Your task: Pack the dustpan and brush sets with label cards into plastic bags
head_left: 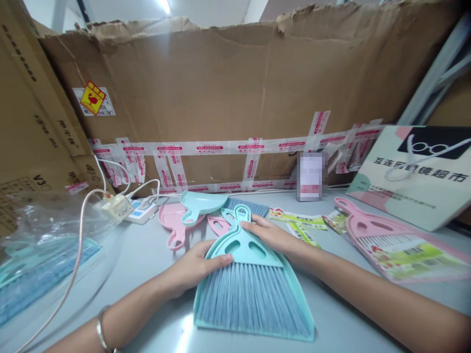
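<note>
Bare worktop (pixel 154 255) lies left of the teal brush and dustpan set (pixel 253 289); the cardboard wall (pixel 235 88) closes the back. Its handle points away, bristles toward the person. Left hand (pixel 195 267) and right hand (pixel 270 234) rest spread on its sides

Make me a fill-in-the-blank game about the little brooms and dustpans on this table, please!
1. Both hands, the left hand and the right hand, rest on a ____-coloured broom.
2. That broom lies inside a matching ____.
3. The packed set on the right is coloured ____.
4. The wall behind the table is made of ____.

Missing words: teal; dustpan; pink; cardboard
</note>
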{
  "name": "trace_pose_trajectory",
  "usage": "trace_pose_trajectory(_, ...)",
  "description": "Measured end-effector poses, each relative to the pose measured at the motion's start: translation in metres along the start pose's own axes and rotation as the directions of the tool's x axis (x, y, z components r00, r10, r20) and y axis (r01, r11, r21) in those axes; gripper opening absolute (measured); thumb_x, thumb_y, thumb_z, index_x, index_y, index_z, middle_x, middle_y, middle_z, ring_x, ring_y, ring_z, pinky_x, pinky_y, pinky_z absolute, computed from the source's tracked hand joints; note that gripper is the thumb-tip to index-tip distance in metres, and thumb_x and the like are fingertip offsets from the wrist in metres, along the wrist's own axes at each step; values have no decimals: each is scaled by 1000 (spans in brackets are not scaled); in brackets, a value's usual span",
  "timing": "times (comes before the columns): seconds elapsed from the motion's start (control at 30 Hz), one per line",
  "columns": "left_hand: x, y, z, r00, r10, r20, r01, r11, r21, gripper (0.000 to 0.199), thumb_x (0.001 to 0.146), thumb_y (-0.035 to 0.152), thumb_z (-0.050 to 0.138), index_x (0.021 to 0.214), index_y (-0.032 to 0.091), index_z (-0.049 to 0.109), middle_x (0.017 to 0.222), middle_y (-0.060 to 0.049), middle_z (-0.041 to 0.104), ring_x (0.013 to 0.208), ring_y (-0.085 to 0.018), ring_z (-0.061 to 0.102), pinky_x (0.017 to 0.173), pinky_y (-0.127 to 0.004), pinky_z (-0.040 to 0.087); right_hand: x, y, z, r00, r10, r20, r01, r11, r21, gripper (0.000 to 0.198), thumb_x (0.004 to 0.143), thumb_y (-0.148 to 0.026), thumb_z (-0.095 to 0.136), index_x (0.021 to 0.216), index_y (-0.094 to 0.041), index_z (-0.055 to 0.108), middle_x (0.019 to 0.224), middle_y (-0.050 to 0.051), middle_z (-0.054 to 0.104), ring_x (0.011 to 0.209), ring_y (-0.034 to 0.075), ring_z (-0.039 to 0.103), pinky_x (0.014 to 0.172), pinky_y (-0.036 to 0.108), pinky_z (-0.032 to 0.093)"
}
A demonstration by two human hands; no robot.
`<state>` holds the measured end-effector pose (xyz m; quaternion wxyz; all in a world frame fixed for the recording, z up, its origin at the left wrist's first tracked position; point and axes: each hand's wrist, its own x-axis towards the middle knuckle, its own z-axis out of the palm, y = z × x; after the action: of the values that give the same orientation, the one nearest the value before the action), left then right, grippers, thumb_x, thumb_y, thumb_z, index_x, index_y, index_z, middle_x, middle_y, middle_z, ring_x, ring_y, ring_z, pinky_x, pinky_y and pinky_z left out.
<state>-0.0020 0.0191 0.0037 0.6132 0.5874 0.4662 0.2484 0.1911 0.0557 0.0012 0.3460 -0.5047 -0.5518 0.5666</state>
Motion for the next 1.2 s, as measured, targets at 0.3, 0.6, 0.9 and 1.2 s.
trace_pose_trajectory(0.3, -5, 8, -11, 992, -35, -124, 33, 999, -16, 47, 66, 43, 68, 105, 18, 59, 105, -6, 64, 95, -23, 59, 81, -31, 45, 28, 12, -125, 930, -311, -198, 80, 693, -716, 38, 72, -52, 48, 92, -20, 49, 100, 9, 59, 90, 20, 56, 78, 32, 44)
trace_pose_trajectory(0.6, -3, 8, -13, 988, -90, -123, 58, 968, -245, 41, 65, 38, 71, 98, 18, 58, 88, -2, 66, 80, -17, 61, 70, -26, 46, 33, 35, -166, 971, -94, -219, -127, 570, -811, 44, 51, -52, 67, 77, -18, 55, 72, 5, 63, 67, 23, 58, 54, 29, 41)
trace_pose_trajectory(0.9, -1, 5, -11, 984, -52, -168, 12, 972, -233, 36, 66, 39, 70, 94, 19, 59, 88, -1, 65, 78, -15, 60, 71, -25, 45, 24, 2, -142, 865, -444, -234, 159, 686, -710, 28, 68, -47, 51, 69, -19, 51, 73, 4, 58, 73, 19, 53, 70, 31, 41)
trace_pose_trajectory(1.2, 2, 1, -3, 971, -30, -237, -13, 984, -180, 46, 67, 43, 68, 105, 18, 58, 95, -6, 67, 87, -22, 62, 77, -32, 47, -43, -39, -44, 853, -431, 294, 418, 902, 109, 23, 67, -43, 64, 64, -21, 57, 54, -4, 54, 47, 9, 48, 46, 21, 37)
